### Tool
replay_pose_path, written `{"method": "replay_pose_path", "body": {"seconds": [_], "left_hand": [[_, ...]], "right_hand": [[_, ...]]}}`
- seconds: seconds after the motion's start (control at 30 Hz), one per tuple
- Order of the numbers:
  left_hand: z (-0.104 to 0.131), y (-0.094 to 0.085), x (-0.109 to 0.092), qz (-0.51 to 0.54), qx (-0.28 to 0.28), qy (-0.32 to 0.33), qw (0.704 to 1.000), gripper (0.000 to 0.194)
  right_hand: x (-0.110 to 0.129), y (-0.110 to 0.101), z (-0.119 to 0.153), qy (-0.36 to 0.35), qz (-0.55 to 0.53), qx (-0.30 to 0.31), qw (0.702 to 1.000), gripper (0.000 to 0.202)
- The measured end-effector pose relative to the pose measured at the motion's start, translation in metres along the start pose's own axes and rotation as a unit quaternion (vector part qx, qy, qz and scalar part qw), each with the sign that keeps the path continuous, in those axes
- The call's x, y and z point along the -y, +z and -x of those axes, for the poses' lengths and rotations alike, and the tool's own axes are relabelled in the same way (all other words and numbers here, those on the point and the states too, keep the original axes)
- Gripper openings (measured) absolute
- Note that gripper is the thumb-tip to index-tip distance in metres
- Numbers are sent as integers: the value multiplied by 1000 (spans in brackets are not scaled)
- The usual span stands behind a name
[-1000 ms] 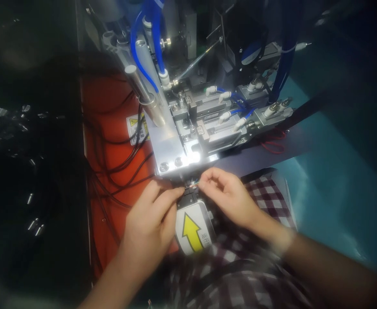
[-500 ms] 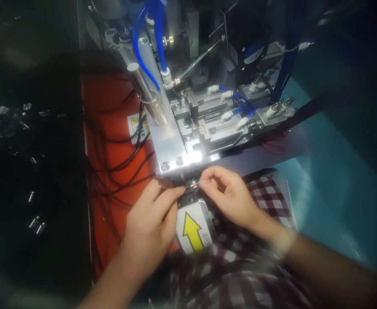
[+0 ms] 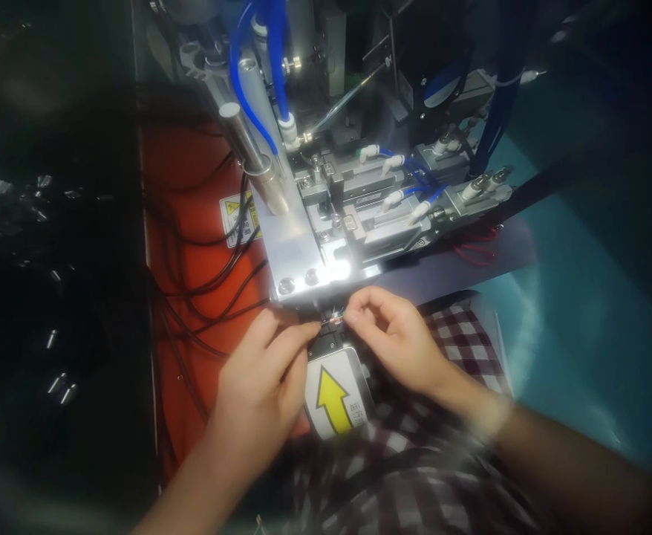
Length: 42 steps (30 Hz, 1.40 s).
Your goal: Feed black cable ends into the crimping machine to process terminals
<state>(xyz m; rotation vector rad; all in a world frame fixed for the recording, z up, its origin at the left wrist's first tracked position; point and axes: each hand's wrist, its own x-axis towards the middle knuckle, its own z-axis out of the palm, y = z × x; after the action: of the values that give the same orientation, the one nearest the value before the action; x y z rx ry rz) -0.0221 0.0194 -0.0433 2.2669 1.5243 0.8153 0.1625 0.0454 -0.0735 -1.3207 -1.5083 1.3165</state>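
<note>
In the head view, my left hand [image 3: 267, 364] and my right hand [image 3: 396, 334] meet at the front edge of the machine. A few thin coloured wires [image 3: 336, 318], reddish and blue, span the small gap between my fingertips. My right thumb and forefinger pinch their right end. My left thumb and forefinger are pressed together at the other side, where a dark end shows; what they grip is mostly hidden. Just above my fingers is a bright metal plate [image 3: 298, 256] with bolts. Below them sits a white plate with a yellow arrow [image 3: 334, 397].
Pneumatic cylinders [image 3: 387, 234] with white fittings and blue hoses [image 3: 275, 67] rise behind my hands. Black cables [image 3: 209, 286] cross the orange-red surface [image 3: 175, 371] at left, near a warning label [image 3: 237, 221]. A checked cloth [image 3: 409, 490] covers my lap.
Both hands keep almost the same position and grip. The view has shifted very slightly.
</note>
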Motion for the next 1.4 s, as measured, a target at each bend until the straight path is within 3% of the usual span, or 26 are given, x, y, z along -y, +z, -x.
{"method": "replay_pose_path", "body": {"seconds": [1.4], "left_hand": [[0,0,0,1,1,3,1000,23]], "right_hand": [[0,0,-1,7,-16,6,1000,10]]}}
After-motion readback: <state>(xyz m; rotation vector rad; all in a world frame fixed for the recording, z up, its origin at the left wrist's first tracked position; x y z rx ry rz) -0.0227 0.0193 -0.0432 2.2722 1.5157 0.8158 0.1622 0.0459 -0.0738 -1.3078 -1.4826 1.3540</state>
